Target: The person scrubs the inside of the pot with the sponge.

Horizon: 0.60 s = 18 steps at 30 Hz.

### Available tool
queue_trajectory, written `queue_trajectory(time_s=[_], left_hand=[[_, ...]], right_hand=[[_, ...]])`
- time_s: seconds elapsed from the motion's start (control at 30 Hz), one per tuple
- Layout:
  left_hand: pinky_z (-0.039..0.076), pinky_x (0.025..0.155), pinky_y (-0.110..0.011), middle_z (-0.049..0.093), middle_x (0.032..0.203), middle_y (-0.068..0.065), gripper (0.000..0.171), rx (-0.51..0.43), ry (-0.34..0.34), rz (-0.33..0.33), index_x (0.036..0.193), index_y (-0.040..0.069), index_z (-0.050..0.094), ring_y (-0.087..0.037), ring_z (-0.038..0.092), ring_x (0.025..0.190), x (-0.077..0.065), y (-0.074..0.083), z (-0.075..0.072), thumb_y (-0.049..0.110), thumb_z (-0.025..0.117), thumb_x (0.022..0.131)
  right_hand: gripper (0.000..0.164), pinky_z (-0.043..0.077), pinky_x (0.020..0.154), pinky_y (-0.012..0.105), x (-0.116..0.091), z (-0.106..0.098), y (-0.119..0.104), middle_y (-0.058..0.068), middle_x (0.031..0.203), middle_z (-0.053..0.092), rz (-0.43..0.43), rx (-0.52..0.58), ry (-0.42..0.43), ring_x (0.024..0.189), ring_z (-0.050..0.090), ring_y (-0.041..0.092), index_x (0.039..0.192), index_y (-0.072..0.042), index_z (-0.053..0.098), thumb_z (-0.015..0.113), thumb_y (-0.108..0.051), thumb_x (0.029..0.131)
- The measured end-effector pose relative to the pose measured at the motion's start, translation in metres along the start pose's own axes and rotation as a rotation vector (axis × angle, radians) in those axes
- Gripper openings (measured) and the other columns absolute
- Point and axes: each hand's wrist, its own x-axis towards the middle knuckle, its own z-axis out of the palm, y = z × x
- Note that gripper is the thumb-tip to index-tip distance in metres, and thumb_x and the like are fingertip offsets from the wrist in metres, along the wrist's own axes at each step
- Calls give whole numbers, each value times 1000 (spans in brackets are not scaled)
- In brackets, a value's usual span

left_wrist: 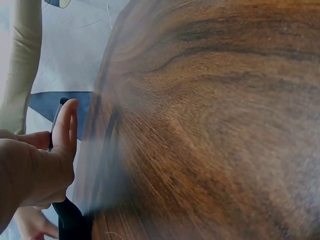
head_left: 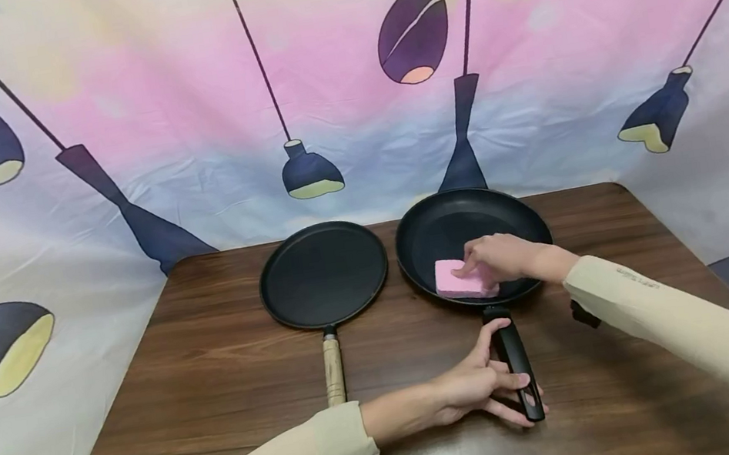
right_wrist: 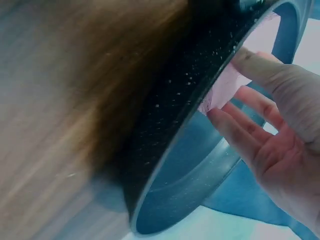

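A black frying pan (head_left: 431, 230) lies at the right of the head view, its black handle (head_left: 515, 362) pointing toward me. My left hand (head_left: 477, 383) holds this handle, the thumb and fingers on both sides of it. In the left wrist view the left hand (left_wrist: 37, 170) shows at the left edge with the handle mostly hidden. My right hand (head_left: 501, 255) grips a pink sponge (head_left: 456, 281) inside the pan, near the handle side. The right wrist view shows the fingers of the right hand (right_wrist: 280, 125) around the sponge (right_wrist: 222, 90) behind the pan's rim.
A flat black griddle pan (head_left: 324, 274) with a wooden handle (head_left: 333, 372) lies left of the frying pan. Both are on a brown wooden table (head_left: 217, 372). A cloth (head_left: 342, 67) printed with lamps hangs behind the table's back edge.
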Motion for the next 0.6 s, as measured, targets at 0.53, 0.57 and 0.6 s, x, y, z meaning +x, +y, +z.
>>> queue_trajectory(time_s=[0.53, 0.57, 0.6], left_hand=[[57, 94, -62, 68, 118, -30, 75, -20, 0, -6, 152, 43, 18, -54, 63, 118, -1, 0, 4, 0, 54, 104], [57, 93, -62, 68, 118, -29, 75, -20, 5, -3, 152, 43, 18, -54, 63, 117, -1, 0, 4, 0, 54, 104], [58, 92, -62, 69, 117, -29, 75, -19, 9, -3, 152, 43, 18, -53, 64, 116, -1, 0, 4, -1, 54, 103]], right_hand=[[47, 49, 103, 60, 61, -19, 48, 28, 130, 57, 280, -158, -16, 121, 55, 46, 140, -9, 63, 70, -7, 94], [44, 46, 104, 63, 57, -22, 55, 29, 127, 57, 291, -188, -5, 121, 54, 48, 138, -8, 65, 68, -6, 94], [42, 44, 105, 66, 51, -25, 61, 29, 126, 58, 309, -215, 2, 121, 53, 50, 134, -8, 67, 67, -6, 93]])
